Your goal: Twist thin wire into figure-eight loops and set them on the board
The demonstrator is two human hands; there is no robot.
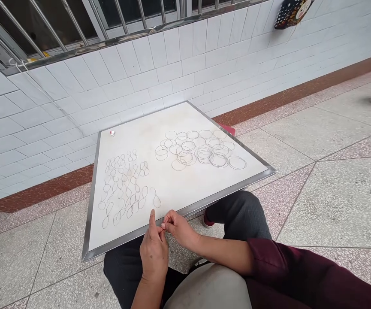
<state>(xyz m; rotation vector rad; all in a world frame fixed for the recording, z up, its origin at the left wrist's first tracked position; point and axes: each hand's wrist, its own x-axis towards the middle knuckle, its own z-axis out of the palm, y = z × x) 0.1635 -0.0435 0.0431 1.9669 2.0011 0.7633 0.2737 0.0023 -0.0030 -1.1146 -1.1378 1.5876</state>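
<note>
1. The right hand (179, 229) has its fingertips pressed together, touching the left hand (154, 254), whose thumb stands apart, at the board's near edge; anything pinched is too fine to tell.
2. Fine dark wire loops (201, 150) lie spread across a white, steel-edged board (224, 194).
3. They look light, springy and easily bent; the narrow waists of the figure-eight loops (124, 193) seem the best hold.

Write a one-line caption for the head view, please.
Left hand and right hand meet over a white board near figure-eight loops and round loops.

A white ceramic-tiled wall (76, 112) runs behind the work area, with a barred window (46, 25) set above it and a patterned fabric pouch (291, 13) hanging at upper right. A brown skirting band (301, 92) separates the wall from the terrazzo floor (320, 133).
</note>
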